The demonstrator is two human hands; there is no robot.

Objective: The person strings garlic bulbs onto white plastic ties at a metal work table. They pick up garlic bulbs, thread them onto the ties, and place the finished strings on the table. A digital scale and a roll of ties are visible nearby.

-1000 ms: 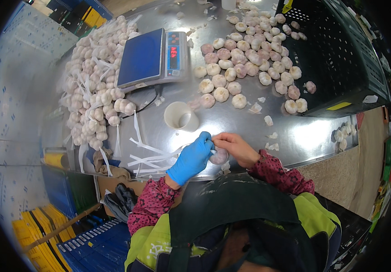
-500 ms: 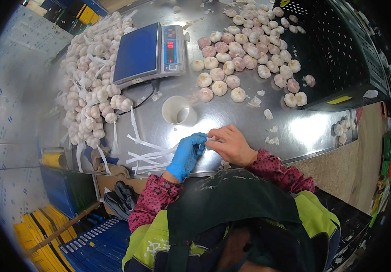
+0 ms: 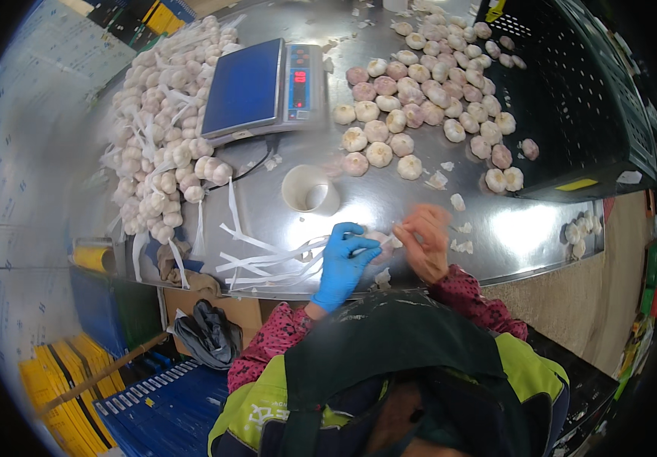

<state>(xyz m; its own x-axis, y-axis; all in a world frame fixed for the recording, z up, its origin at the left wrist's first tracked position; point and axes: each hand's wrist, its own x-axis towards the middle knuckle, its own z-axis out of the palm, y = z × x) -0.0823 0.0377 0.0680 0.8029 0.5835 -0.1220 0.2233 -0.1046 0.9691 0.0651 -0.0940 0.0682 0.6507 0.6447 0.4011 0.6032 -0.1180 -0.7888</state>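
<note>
The left hand, in a blue glove, and the bare right hand meet near the table's front edge. Their fingers pinch a garlic bulb between them, mostly hidden. Just left lie white strips. Behind stands a white cup, then loose garlic bulbs, a scale and a black crate.

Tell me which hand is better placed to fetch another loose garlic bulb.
Right. The bare right hand lies nearer the loose garlic bulbs; the blue-gloved left hand grips the garlic bulb being worked.
</note>
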